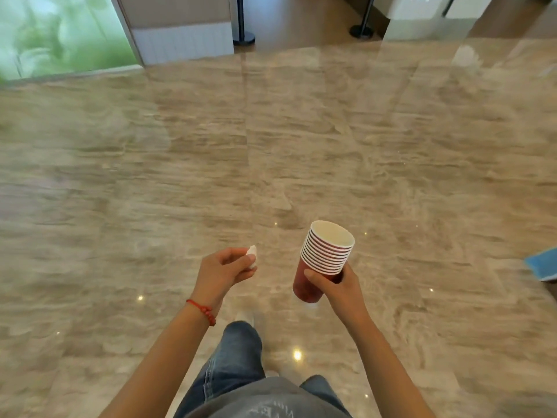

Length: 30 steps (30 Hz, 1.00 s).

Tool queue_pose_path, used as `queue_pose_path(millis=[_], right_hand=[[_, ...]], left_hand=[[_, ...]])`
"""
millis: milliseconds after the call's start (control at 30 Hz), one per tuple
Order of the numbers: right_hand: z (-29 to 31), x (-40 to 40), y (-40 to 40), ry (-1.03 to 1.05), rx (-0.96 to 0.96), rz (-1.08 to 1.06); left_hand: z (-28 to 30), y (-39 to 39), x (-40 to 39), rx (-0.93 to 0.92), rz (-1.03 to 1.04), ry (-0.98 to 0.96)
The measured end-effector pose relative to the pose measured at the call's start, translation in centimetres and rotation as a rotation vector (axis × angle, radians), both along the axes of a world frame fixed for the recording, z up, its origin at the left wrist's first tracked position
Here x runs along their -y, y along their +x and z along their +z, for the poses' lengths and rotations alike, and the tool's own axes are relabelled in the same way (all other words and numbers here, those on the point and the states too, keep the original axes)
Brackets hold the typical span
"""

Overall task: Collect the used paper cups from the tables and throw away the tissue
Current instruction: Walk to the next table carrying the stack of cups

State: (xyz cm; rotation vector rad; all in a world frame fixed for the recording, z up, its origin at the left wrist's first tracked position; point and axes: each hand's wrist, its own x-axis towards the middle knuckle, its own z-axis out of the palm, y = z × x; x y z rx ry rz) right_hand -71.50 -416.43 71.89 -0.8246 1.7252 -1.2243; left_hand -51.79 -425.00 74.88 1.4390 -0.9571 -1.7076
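A person stands on a polished marble floor point(301, 140), seen from above, with both bare forearms stretched forward over it. The right hand point(337, 286) wraps its fingers and thumb around a stack of red paper cups point(324, 260), nested one inside another with white rims fanned at the top; the stack tilts slightly, its open mouth facing up and away from the body, and it is carried in the air, resting on no surface. The left hand point(226, 271) curls its fingers around a small crumpled white tissue point(252, 256), which pokes out past the fingertips; this too is held aloft, beside the cups but apart from them. A red beaded bracelet point(202, 310) circles the left wrist. Below the hands, a leg in blue jeans point(232, 357) steps forward, and a grey shirt hem fills the bottom edge of the view. Ceiling lights glint off the floor near the person's feet. Toward the far edge of the floor stand two black stanchion posts point(242, 22) on round bases, next to a pale panelled wall point(180, 40). A window with green foliage point(57, 34) behind it occupies the far left corner. At the right edge, a blue-and-white object point(542, 263) lies on the floor; what it is cannot be told.
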Motion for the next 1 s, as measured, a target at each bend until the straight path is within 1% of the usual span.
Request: queue_pose_path(millis=[233,433,533,633,833,1000], right_hand=[[-1.6,14.9,-4.2,0.025,-0.001,-0.084],[-0.3,28.0,-7.5,0.024,0.004,-0.134],[-0.1,33.3,-9.4,0.02,0.009,-0.157],[-0.3,36.9,-11.8,0.032,0.024,-0.184],[-1.9,44.4,-19.9,0.034,0.035,-0.238],[-2.1,51.1,-28.7,0.022,0.034,-0.279]], left_hand=[[-1.3,-5.0,16.0,-0.004,-0.072,0.017],[-0.3,-8.9,30.2,0.009,-0.145,0.031],[-0.1,-11.5,36.1,0.04,-0.19,0.032],[-0.1,-14.6,41.0,0.022,-0.209,0.049],[-2.2,-23.3,49.5,0.032,-0.244,0.069],[-2.2,-32.5,56.3,0.025,-0.271,0.05]])
